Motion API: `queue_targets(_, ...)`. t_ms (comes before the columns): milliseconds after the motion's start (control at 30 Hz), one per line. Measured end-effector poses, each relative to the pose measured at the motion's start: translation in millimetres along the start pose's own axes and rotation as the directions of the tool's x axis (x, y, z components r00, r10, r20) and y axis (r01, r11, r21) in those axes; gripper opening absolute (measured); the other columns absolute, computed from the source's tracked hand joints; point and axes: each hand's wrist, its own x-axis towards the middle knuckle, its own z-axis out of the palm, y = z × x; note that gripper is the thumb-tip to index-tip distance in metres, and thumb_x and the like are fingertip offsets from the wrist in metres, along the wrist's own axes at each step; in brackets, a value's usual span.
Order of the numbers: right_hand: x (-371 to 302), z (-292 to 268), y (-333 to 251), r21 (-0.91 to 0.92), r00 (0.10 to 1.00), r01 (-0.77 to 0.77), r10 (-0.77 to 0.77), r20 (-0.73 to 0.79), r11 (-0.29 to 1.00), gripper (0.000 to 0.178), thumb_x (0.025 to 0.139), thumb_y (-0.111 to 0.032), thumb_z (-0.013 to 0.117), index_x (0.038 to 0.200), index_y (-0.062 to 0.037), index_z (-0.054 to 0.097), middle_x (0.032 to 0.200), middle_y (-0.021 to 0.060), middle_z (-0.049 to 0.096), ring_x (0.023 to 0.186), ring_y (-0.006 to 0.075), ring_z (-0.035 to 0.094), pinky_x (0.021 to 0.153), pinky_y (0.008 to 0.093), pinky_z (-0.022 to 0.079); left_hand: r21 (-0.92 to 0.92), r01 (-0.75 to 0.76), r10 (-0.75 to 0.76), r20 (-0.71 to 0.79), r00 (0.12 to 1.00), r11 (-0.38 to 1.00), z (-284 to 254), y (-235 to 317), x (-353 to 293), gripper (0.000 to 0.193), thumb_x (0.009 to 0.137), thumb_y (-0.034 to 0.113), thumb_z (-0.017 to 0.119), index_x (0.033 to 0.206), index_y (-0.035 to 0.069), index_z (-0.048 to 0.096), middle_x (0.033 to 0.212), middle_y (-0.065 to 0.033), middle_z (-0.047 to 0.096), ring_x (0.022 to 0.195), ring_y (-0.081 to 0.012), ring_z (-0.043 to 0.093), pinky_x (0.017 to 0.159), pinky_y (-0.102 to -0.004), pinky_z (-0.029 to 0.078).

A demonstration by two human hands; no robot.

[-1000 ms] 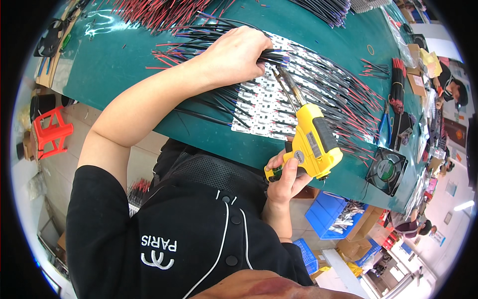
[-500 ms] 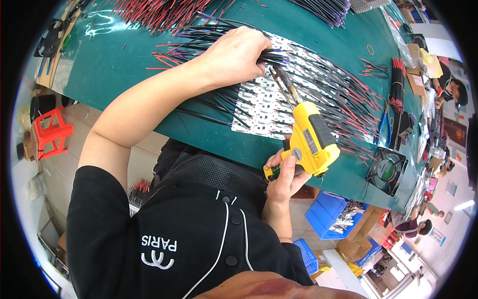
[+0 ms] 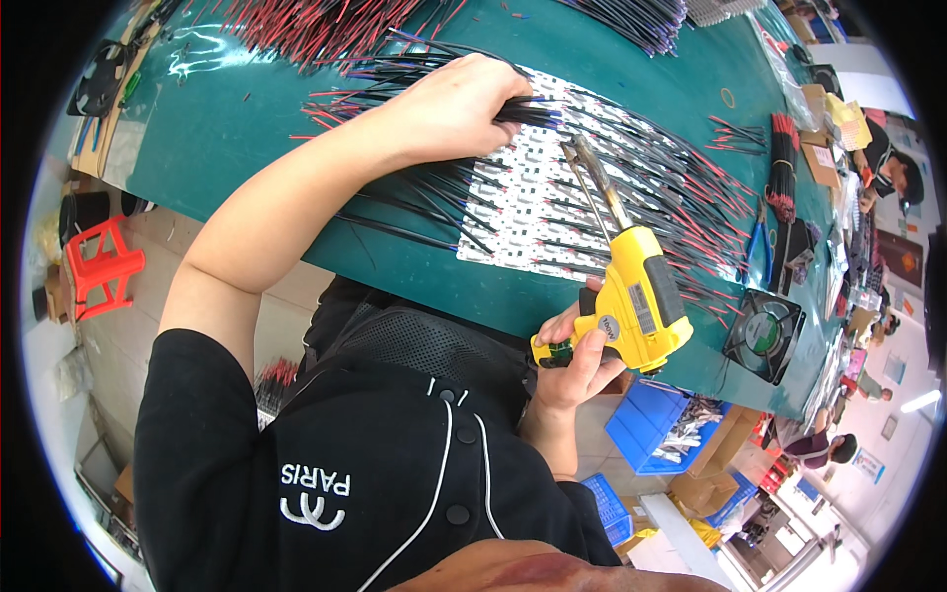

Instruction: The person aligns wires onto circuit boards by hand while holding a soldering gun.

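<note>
My right hand (image 3: 580, 370) is wrapped around the handle of a yellow soldering gun (image 3: 636, 296). Its metal tip points up and left, above a white sheet of small circuit boards (image 3: 498, 212), apart from the wires in my other hand. My left hand (image 3: 459, 107) reaches across the sheet, its fingers closed on a bundle of black wires (image 3: 531, 112) with blue ends. Rows of black wires with red ends (image 3: 681, 187) fan out from the boards to the right. More black wires (image 3: 419, 202) stick out on the left, partly under my left forearm.
The green table (image 3: 237, 128) carries a heap of red and black wires (image 3: 306, 25) at its far side. On the right lie a tied wire bundle (image 3: 782, 168), blue-handled pliers (image 3: 758, 242) and a black fan (image 3: 764, 335). Below the edge are a blue bin (image 3: 641, 424) and red stool (image 3: 104, 264).
The soldering gun has moved right and slightly down, its tip drawing away from the bundle. My left hand, still gripping the wires, has shifted slightly left.
</note>
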Motion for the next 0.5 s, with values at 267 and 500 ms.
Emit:
queue_targets(267, -1, -9, 1, 0.036, 0.998, 0.048, -0.050, 0.030, 0.998, 0.048, 0.087, -0.026, 0.048, 0.116, 0.0112, 0.038, 0.060, 0.0076, 0.045, 0.047, 0.0123, 0.044, 0.044, 0.0237, 0.042, -0.065, 0.110, -0.126, -0.323, 0.938, 0.992, -61, 6, 9, 0.017, 0.090, 0.018, 0.055, 0.097, 0.003, 0.052, 0.079, -0.0089, 0.059, 0.068, -0.0208, 0.056, 0.065, -0.0303, 0.044)
queue_targets(500, -1, -11, 5, 0.080, 0.999, 0.044, -0.045, 0.017, 0.996, 0.047, 0.088, -0.025, 0.048, 0.116, 0.0113, 0.037, 0.061, 0.0081, 0.045, 0.048, 0.0122, 0.044, 0.045, 0.0233, 0.042, -0.152, -0.065, 0.015, -0.310, 0.951, 0.986, -57, 20, 1, 0.017, 0.087, 0.014, 0.058, 0.096, 0.000, 0.057, 0.081, -0.0060, 0.061, 0.071, -0.0128, 0.057, 0.066, -0.0268, 0.045)
